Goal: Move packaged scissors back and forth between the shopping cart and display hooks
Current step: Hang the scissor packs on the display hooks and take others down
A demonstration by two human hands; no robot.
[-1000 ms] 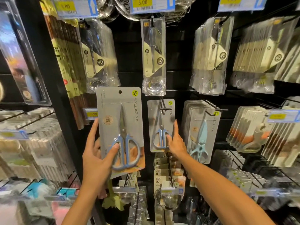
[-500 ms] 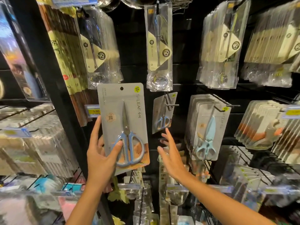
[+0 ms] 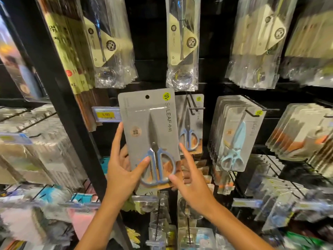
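Note:
A grey carded pack of blue-handled scissors [image 3: 151,123] is held upright in front of the display. My left hand [image 3: 122,170] grips its lower left edge, thumb on the front over the handles. My right hand [image 3: 191,179] touches its lower right corner, thumb at the front, index finger raised along the edge. Just behind and to the right, another identical pack [image 3: 191,127] hangs on a black display hook [image 3: 193,107]. The shopping cart is out of view.
A thick stack of light-blue scissors packs [image 3: 234,136] hangs to the right. Bagged utensils [image 3: 182,44] hang above. A black shelf upright [image 3: 59,98] runs down the left, with a yellow price tag [image 3: 107,114] beside it. More hooks and packs fill the lower shelf.
My right hand left the pack hanging on the hook and came across to the held pack's lower right corner. The held pack moved right and up, closer to the hook.

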